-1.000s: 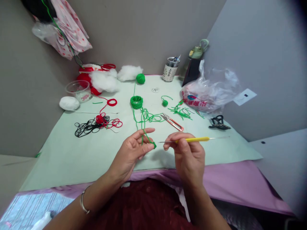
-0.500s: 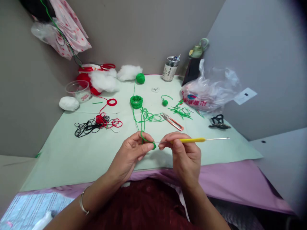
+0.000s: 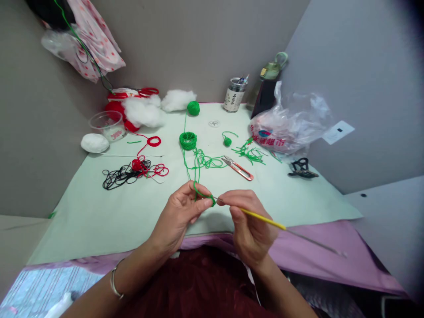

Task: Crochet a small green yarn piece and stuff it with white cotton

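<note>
Between thumb and fingers, my left hand point(image 3: 181, 211) pinches a small green crochet piece point(image 3: 213, 202), with green yarn point(image 3: 196, 174) looped over the index finger. That yarn runs back to a wound green bundle point(image 3: 188, 141) on the table. My right hand point(image 3: 251, 225) is closed on the yellow grip of a double-ended crochet hook point(image 3: 265, 218). One metal end meets the green piece at my left fingertips; whether it passes through a stitch I cannot tell. The other end slants down to the right, slightly blurred.
Thread snips point(image 3: 237, 168) lie beyond my hands, near green yarn scraps point(image 3: 250, 154). Black yarn point(image 3: 119, 174) and a red yarn ring point(image 3: 154, 141) are on the left. A plastic bag point(image 3: 288, 128), a pen cup point(image 3: 234, 96) and white stuffing point(image 3: 144, 111) stand farther back.
The crochet hook has tilted, its free end swinging down from nearly level. My right hand has turned with it. My left hand and the green piece stay almost in place.
</note>
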Tool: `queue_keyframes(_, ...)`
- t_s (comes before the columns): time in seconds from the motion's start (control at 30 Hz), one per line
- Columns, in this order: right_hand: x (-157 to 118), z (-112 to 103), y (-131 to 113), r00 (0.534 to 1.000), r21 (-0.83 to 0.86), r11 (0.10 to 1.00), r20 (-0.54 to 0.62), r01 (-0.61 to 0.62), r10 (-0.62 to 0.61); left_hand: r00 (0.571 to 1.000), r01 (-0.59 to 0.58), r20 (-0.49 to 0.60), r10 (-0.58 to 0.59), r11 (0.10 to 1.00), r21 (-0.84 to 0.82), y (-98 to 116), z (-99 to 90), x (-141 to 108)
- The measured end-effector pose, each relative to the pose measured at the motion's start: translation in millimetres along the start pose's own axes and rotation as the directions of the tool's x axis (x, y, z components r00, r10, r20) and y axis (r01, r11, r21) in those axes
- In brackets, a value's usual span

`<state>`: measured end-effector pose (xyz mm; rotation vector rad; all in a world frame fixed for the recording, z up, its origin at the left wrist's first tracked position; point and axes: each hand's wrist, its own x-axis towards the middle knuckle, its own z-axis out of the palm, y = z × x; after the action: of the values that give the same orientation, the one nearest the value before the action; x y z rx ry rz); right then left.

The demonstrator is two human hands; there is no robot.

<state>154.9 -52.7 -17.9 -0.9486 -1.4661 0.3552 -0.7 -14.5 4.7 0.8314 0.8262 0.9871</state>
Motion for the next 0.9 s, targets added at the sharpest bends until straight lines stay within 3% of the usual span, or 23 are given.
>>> queue_keyframes(0.17, -7, 2, 2, 1.000, -0.014, 0.999, 0.003, 0.030, -0.030, 0.996, 0.079, 0.038, -0.077, 0.995, -0.053, 0, 0.5, -1)
queue_keyframes(0.37, -5, 9, 4, 0.990, 0.199, 0.971, -0.028, -0.132, 0.140, 0.992, 0.109, 0.068, -0.102, 0.990, -0.095, 0, -1.9, 1)
queue_keyframes(0.53, 5, 13, 9, 0.907, 0.549, 0.768, -0.039, -0.331, 0.419, 0.996, 0.075, 0.046, -0.073, 0.996, -0.048, -1, -3.6, 2)
queue_keyframes(0.67, 11, 13, 9, 0.873, 0.606, 0.688, 0.021, -0.399, 0.487, 0.999, 0.036, 0.036, -0.035, 0.999, -0.037, 2, -2.2, 2)
queue_keyframes(0.8, 11, 9, 9, 0.884, 0.583, 0.707, 0.044, -0.401, 0.465, 0.999, 0.024, 0.029, -0.024, 1.000, -0.019, 4, -1.7, 0)
queue_keyframes(0.9, 7, 5, 7, 0.923, 0.479, 0.807, 0.018, -0.346, 0.385, 1.000, 0.009, 0.023, -0.009, 1.000, 0.006, 3, -3.0, -1)
